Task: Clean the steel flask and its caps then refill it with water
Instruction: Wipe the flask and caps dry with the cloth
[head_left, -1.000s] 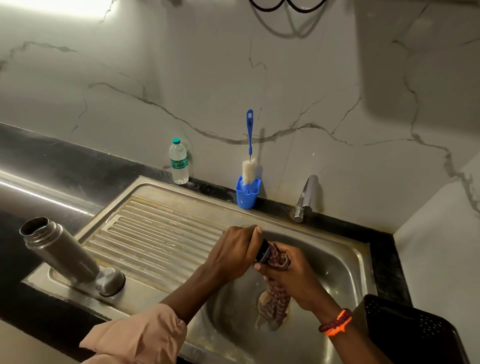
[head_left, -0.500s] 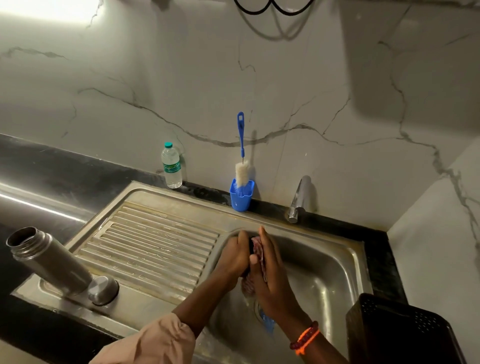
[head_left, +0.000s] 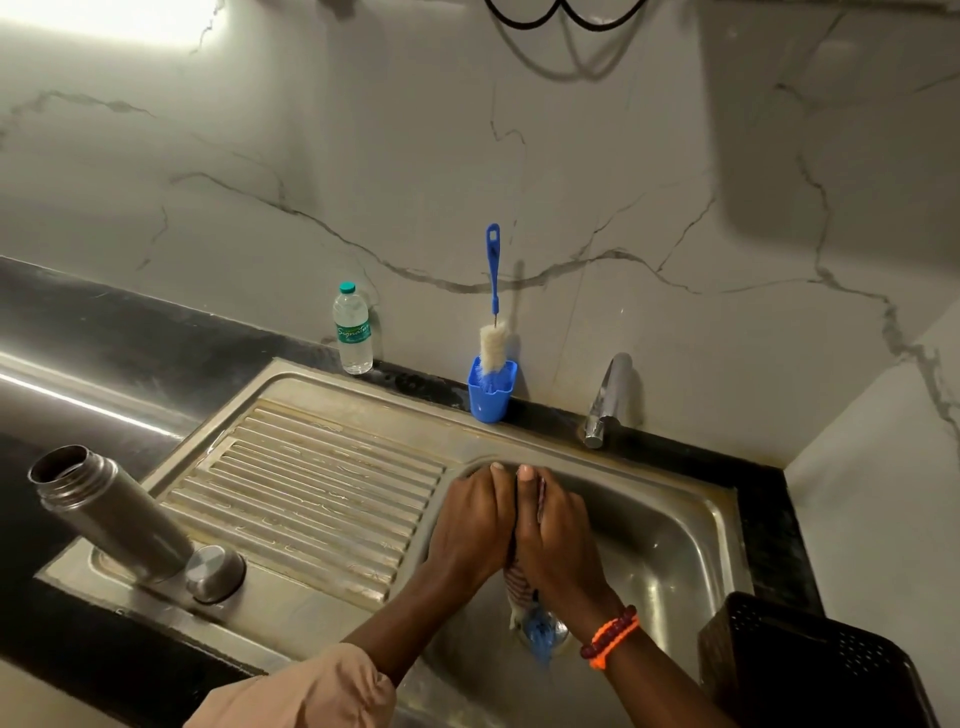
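The open steel flask (head_left: 114, 514) stands on the drainboard at the left, with a round steel cap (head_left: 215, 571) right beside its base. Over the sink basin my left hand (head_left: 470, 525) and my right hand (head_left: 558, 540) are pressed together, fingers pointing away from me. A thin dark edge of a small cap (head_left: 516, 501) shows between them; most of it is hidden. A striped cloth (head_left: 519, 587) hangs down from under my right palm.
The steel sink (head_left: 727, 519) has a ridged drainboard (head_left: 311, 493) on its left. A tap (head_left: 605, 400), a bottle brush (head_left: 492, 332) in a blue cup (head_left: 488, 395) and a plastic water bottle (head_left: 353, 330) stand by the wall. A black perforated basket (head_left: 810, 670) sits at right.
My hands went from gripping the dark cap and cloth apart to lying flat against each other, closing over the cap. They shifted slightly toward the basin's back rim.
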